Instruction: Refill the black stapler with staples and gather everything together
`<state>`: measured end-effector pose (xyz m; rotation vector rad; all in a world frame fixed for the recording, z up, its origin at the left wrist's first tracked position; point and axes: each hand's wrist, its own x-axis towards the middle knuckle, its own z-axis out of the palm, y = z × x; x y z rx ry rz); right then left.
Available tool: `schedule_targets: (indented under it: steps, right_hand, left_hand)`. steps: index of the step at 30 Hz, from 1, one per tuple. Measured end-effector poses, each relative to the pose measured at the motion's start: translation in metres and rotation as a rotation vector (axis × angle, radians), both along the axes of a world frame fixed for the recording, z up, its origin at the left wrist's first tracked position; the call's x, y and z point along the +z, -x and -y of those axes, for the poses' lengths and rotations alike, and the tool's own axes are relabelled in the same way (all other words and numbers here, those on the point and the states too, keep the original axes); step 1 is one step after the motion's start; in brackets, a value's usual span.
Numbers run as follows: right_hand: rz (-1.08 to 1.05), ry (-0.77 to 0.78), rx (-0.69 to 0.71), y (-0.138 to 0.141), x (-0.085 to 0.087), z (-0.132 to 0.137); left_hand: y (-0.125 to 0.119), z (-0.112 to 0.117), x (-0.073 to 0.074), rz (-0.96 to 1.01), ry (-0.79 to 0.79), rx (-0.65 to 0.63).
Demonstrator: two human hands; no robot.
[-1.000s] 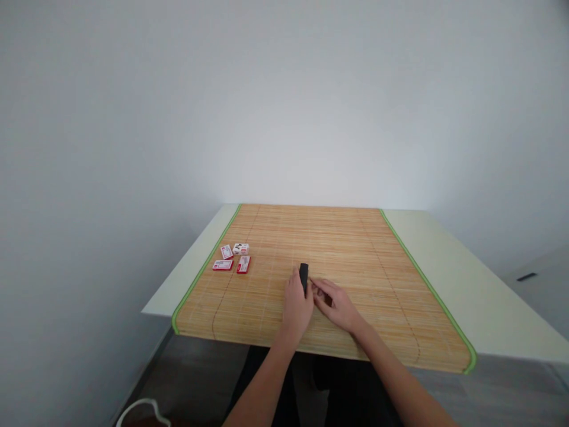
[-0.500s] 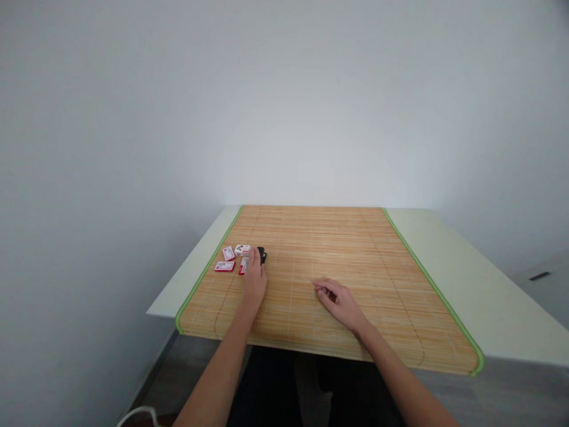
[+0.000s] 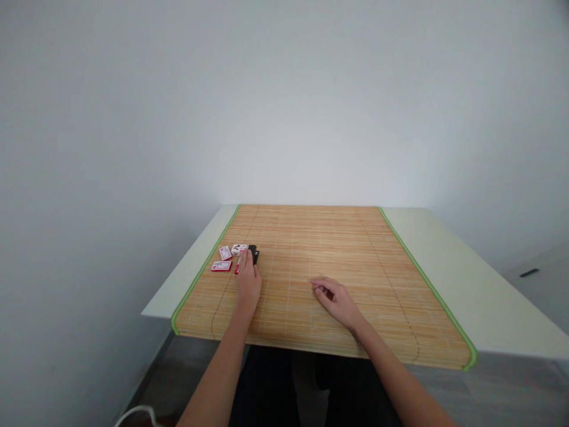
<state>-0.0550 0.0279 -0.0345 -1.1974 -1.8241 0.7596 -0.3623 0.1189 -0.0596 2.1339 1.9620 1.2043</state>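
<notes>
My left hand (image 3: 248, 288) reaches to the small items at the mat's left, its fingers and thumb closed about a black stapler (image 3: 252, 249). The hand covers part of the stapler, so its full shape is hidden. Under and left of the fingers, a red-and-white box (image 3: 237, 268) is mostly covered. A white box with dark print (image 3: 239, 249) stands just behind. Further left lie two flat red-and-white boxes, an upper one (image 3: 225, 253) and a lower one (image 3: 221, 266). On the mat's middle rests my right hand (image 3: 335, 298), loosely curled, with a gap at the thumb and nothing in it.
A bamboo mat (image 3: 306, 237) with green edging covers the middle of a white table (image 3: 444, 261). The pale wall (image 3: 293, 118) rises behind the table's far edge. A white cable (image 3: 137, 409) shows at the lower left.
My left hand has shifted slightly left, and the black stapler moved left with it, closer to the boxes. More of the nearest red-and-white box is now covered. My right hand stays put.
</notes>
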Motion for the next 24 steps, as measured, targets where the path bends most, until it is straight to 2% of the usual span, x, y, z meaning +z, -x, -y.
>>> schedule_targets:
  steps: [4, 7, 9, 12, 14, 18, 24]
  right_hand:
    - [0.070, -0.058, -0.025, 0.000, 0.003, 0.001]
    - [0.179, -0.159, -0.159, 0.004, 0.005, 0.003]
    - [0.278, -0.199, -0.278, 0.009, 0.003, 0.007]
    - [0.471, -0.174, -0.391, 0.018, -0.004, 0.017]
    - [0.606, -0.119, -0.409, 0.022, -0.010, 0.026]
    - [0.757, -0.022, -0.377, 0.023, -0.017, 0.038]
    - [0.789, 0.003, -0.383, 0.022, -0.012, 0.038]
  left_hand:
    - [0.001, 0.003, 0.011, 0.021, -0.025, -0.019]
    - [-0.023, 0.019, 0.025, -0.003, -0.041, -0.027]
    - [-0.050, 0.037, 0.031, -0.062, 0.026, -0.146]
    - [-0.090, 0.067, 0.031, -0.192, 0.156, -0.409]
    - [-0.106, 0.083, 0.027, -0.255, 0.196, -0.475]
    - [-0.114, 0.096, 0.021, -0.313, 0.213, -0.458]
    - [-0.112, 0.096, 0.023, -0.325, 0.223, -0.427]
